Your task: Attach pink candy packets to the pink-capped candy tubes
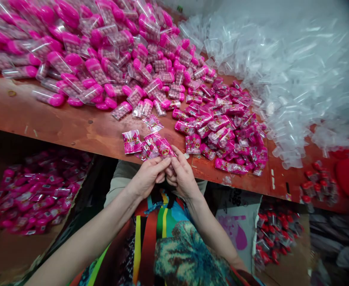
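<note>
Both my hands meet at the table's near edge, closed on one pink printed wrapper (164, 147). My left hand (150, 172) pinches its near end between thumb and fingers. My right hand (182, 171) grips the same end from the other side, its fingers curled under. Whether anything is inside the wrapper I cannot tell. Just beyond my hands lie a flat pink packet (132, 142) and a few more wrappers (152, 123). To the right is a heap of pink wrapped pieces (225, 131).
Clear tubes of pink balls with pink caps (94, 71) cover the back left of the wooden table (58, 123). Empty clear tubes (282, 87) are heaped at right. Below stand a carton of pink wrapped pieces (37, 194) and one of red-capped pieces (276, 234).
</note>
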`<state>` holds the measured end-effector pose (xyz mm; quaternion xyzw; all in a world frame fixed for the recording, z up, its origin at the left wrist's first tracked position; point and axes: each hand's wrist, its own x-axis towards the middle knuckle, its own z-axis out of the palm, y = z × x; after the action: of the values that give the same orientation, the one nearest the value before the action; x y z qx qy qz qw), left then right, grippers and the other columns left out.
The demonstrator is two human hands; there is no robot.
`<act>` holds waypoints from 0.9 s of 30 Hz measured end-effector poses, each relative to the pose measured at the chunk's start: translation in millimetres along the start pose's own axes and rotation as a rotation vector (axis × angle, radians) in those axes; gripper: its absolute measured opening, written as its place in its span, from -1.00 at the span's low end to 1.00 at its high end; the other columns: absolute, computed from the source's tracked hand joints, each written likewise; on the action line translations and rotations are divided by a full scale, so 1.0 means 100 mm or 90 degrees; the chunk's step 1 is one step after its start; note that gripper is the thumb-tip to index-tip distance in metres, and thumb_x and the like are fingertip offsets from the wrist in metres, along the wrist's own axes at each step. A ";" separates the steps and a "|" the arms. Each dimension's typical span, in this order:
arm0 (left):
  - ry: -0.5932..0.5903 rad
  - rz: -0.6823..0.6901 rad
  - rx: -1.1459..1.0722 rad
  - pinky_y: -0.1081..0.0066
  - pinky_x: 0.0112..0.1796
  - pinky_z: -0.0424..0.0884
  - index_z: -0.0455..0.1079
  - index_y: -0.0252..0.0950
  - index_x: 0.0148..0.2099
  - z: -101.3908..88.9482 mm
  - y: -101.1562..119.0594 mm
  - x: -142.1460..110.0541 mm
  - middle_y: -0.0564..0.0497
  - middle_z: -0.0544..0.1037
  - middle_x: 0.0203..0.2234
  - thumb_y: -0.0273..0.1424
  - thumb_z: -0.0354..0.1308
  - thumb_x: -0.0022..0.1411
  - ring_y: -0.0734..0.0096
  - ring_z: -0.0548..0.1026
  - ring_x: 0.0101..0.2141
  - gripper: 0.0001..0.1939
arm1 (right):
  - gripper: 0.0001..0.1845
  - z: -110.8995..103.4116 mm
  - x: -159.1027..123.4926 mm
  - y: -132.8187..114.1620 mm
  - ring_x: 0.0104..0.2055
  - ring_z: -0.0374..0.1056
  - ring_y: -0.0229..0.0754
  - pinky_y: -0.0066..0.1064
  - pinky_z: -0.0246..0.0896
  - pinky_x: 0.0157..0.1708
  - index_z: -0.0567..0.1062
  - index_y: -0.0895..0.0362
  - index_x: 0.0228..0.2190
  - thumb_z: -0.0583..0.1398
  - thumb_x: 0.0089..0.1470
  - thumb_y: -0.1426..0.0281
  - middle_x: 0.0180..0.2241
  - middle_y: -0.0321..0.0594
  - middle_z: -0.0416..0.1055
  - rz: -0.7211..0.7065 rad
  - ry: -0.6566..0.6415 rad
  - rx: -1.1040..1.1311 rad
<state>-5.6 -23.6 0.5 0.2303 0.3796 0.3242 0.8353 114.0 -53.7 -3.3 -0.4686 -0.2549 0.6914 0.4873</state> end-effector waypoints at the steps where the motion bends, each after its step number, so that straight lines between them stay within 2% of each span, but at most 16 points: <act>1: -0.004 0.000 0.013 0.60 -0.64 0.09 0.39 -0.40 -0.44 -0.01 0.00 -0.01 0.08 0.41 -0.63 -0.23 0.30 0.15 0.74 0.15 -0.71 -0.68 | -0.40 -0.01 0.00 0.00 -0.72 -0.22 -0.46 -0.63 -0.29 -0.74 0.11 -0.04 0.21 0.12 0.23 0.11 -0.61 -0.55 0.11 0.009 -0.003 0.003; 5: 0.030 0.017 0.013 0.59 -0.68 0.04 0.35 -0.34 -0.37 -0.03 0.05 0.05 0.18 0.30 -0.72 -0.19 0.29 0.16 0.72 0.08 -0.75 -0.69 | -0.39 -0.06 0.00 0.03 -0.72 -0.17 -0.46 -0.62 -0.24 -0.73 0.12 -0.03 0.23 0.12 0.23 0.09 -0.59 -0.53 0.15 -0.005 -0.015 -0.010; 7: 0.049 0.039 0.005 0.60 -0.69 0.01 0.31 -0.32 -0.38 -0.03 0.10 0.09 0.22 0.25 -0.77 -0.19 0.29 0.16 0.72 0.05 -0.78 -0.68 | -0.34 -0.11 -0.01 0.04 -0.70 -0.07 -0.45 -0.60 -0.10 -0.71 0.06 -0.06 0.26 0.12 0.22 0.10 -0.53 -0.49 0.22 0.000 -0.040 -0.008; 11: 0.052 0.053 0.026 0.59 -0.71 -0.02 0.25 -0.31 -0.43 0.01 0.15 0.14 0.15 0.34 -0.78 -0.20 0.30 0.15 0.73 0.07 -0.81 -0.64 | -0.27 -0.20 -0.02 0.03 -0.59 0.19 -0.35 -0.45 0.23 -0.54 0.01 -0.08 0.30 0.16 0.21 0.15 -0.48 -0.43 0.30 -0.015 -0.071 -0.051; 14: 0.077 0.038 0.035 0.59 -0.72 -0.02 0.24 -0.30 -0.45 0.04 0.11 0.13 0.19 0.27 -0.82 -0.20 0.30 0.15 0.71 0.08 -0.82 -0.64 | -0.38 -0.20 0.02 0.05 -0.57 0.25 -0.33 -0.42 0.26 -0.47 0.12 -0.01 0.25 0.14 0.23 0.17 -0.53 -0.44 0.30 -0.060 -0.041 -0.114; 18: 0.094 0.030 0.040 0.58 -0.73 -0.03 0.26 -0.30 -0.43 0.07 0.06 0.14 0.17 0.29 -0.80 -0.18 0.29 0.15 0.67 0.14 -0.81 -0.64 | -0.47 -0.15 0.10 0.11 -0.59 0.25 -0.34 -0.45 0.23 -0.51 0.21 0.03 0.16 0.16 0.22 0.19 -0.52 -0.43 0.32 -0.088 -0.006 -0.122; 21: 0.089 0.040 0.050 0.57 -0.74 -0.06 0.28 -0.30 -0.41 0.09 0.05 0.15 0.18 0.30 -0.78 -0.15 0.27 0.17 0.69 0.10 -0.82 -0.65 | -0.50 -0.18 0.09 -0.02 -0.58 0.25 -0.35 -0.46 0.24 -0.51 0.24 0.03 0.14 0.15 0.22 0.21 -0.49 -0.41 0.35 -0.107 0.017 -0.168; 23: 0.092 0.061 0.077 0.56 -0.75 -0.05 0.37 -0.32 -0.29 0.09 0.06 0.15 0.13 0.44 -0.67 -0.14 0.23 0.20 0.71 0.07 -0.82 -0.69 | -0.50 -0.26 0.05 -0.25 -0.57 0.27 -0.34 -0.44 0.25 -0.50 0.22 0.03 0.18 0.12 0.24 0.24 -0.44 -0.34 0.41 -0.160 0.071 -0.233; 24: 0.107 0.085 0.103 0.56 -0.74 0.00 0.41 -0.32 -0.20 0.07 0.07 0.13 0.07 0.52 -0.58 -0.15 0.22 0.21 0.70 0.12 -0.81 -0.69 | -0.46 -0.31 0.03 -0.38 -0.55 0.30 -0.32 -0.42 0.26 -0.48 0.17 0.02 0.22 0.11 0.25 0.24 -0.41 -0.31 0.45 -0.203 0.117 -0.268; 26: 0.173 0.171 0.193 0.55 -0.64 0.24 0.46 -0.29 -0.07 0.02 0.09 0.11 -0.06 0.62 -0.38 -0.21 0.23 0.21 0.58 0.38 -0.67 -0.68 | -0.26 -0.40 0.01 -0.64 -0.55 0.31 -0.28 -0.39 0.27 -0.47 -0.08 0.02 0.33 0.12 0.24 0.26 -0.40 -0.29 0.47 -0.318 0.268 -0.386; 27: 0.209 0.228 0.262 0.52 -0.51 0.38 0.48 -0.28 -0.05 -0.02 0.11 0.09 -0.10 0.64 -0.30 -0.25 0.24 0.20 0.47 0.52 -0.51 -0.70 | -0.18 -0.42 0.03 -0.73 -0.54 0.33 -0.24 -0.37 0.27 -0.46 -0.14 0.07 0.35 0.15 0.22 0.27 -0.43 -0.29 0.47 -0.357 0.331 -0.466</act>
<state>-6.4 -9.3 1.4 0.4026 0.5204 0.4152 0.6283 182.6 -26.3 36.3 -0.6779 -0.4658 0.2613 0.5051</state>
